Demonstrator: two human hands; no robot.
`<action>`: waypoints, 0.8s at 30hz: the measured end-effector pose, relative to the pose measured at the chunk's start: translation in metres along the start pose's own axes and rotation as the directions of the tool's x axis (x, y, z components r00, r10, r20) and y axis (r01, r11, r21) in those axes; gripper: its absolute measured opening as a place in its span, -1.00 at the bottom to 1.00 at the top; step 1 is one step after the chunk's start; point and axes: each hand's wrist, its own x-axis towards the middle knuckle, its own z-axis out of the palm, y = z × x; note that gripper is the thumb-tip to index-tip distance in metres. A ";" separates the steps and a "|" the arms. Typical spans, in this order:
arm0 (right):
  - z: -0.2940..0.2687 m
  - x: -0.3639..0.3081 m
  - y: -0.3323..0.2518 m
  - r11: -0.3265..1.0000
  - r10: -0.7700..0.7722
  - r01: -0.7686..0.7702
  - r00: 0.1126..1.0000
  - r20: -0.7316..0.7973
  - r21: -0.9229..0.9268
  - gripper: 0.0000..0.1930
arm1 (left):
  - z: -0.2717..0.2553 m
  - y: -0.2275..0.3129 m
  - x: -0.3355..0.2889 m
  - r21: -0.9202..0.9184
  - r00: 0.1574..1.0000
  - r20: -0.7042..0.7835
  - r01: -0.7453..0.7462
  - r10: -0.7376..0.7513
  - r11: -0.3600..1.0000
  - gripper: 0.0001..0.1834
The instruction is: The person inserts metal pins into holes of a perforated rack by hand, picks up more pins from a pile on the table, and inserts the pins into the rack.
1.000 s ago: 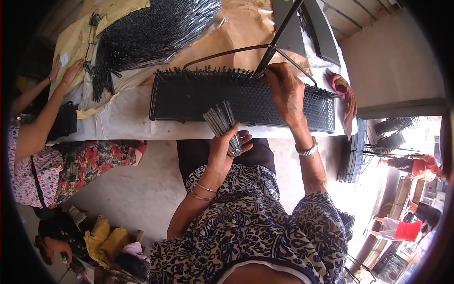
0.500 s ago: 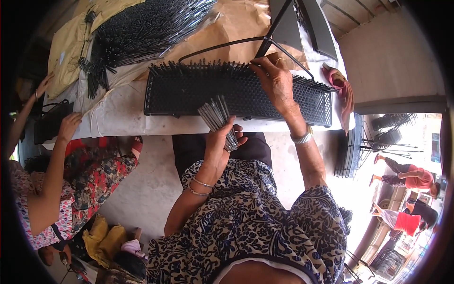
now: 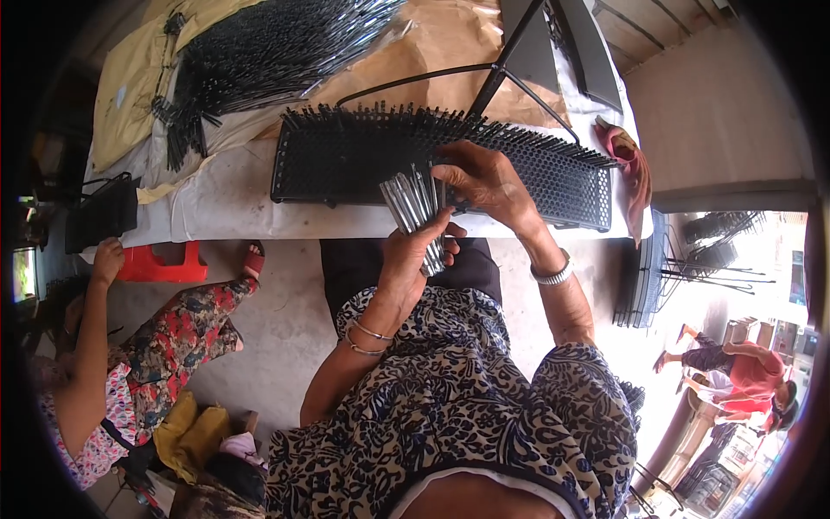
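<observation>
My left hand (image 3: 417, 249) is wrapped round a bundle of thin grey rods (image 3: 406, 201), their upper ends fanned out toward the table. The fingertips of my right hand (image 3: 488, 183) are pinched at the top of one rod on the right side of that bundle. Just beyond both hands, a long black perforated metal tray (image 3: 346, 169) lies on the table, carrying a dense row of upright dark rods (image 3: 380, 114) along its far edge. My right hand covers part of the tray. A bent black wire frame (image 3: 415, 80) rises behind it.
A large heap of dark rods (image 3: 277, 48) lies on brown paper (image 3: 441, 52) at the far left. A crumpled reddish cloth (image 3: 629, 164) hangs over the table's right edge. On the left, another person's hand (image 3: 109, 258) is by a small black rack (image 3: 102, 209), near a red stool (image 3: 169, 262).
My right hand has come down from the tray's rod row to the bundle in my left hand. The person on the left has leaned away, uncovering the red stool.
</observation>
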 end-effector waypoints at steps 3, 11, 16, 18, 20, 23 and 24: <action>-0.003 0.003 0.012 0.961 0.110 -0.159 0.971 0.214 0.227 -0.79 | 0.003 0.004 -0.001 0.107 0.999 0.041 0.014 -0.019 0.994 -0.74; -0.002 0.002 0.000 0.916 0.206 -0.253 0.963 0.175 0.310 -0.82 | 0.000 0.006 -0.007 0.031 0.999 -0.036 -0.013 0.014 0.999 -0.63; -0.003 -0.011 0.011 0.944 0.181 -0.189 0.982 0.055 0.270 -0.79 | 0.008 0.001 -0.011 0.047 1.000 -0.025 0.013 -0.012 0.999 -0.63; -0.005 -0.011 0.013 0.941 0.140 -0.159 0.987 0.084 0.299 -0.80 | 0.012 -0.001 -0.014 0.038 0.999 -0.042 -0.016 0.017 0.999 -0.64; -0.005 -0.008 0.017 0.935 0.130 -0.162 0.984 0.118 0.315 -0.82 | 0.010 0.000 -0.017 0.035 0.998 -0.050 -0.031 0.033 0.999 -0.65; -0.005 -0.006 0.012 0.937 0.112 -0.150 0.985 0.135 0.317 -0.82 | 0.009 0.000 -0.014 -0.012 0.999 -0.046 -0.012 0.012 1.000 -0.65; -0.006 -0.005 0.011 0.944 0.109 -0.145 0.985 0.134 0.297 -0.84 | 0.009 -0.001 -0.013 -0.015 0.999 -0.047 -0.014 0.013 1.000 -0.65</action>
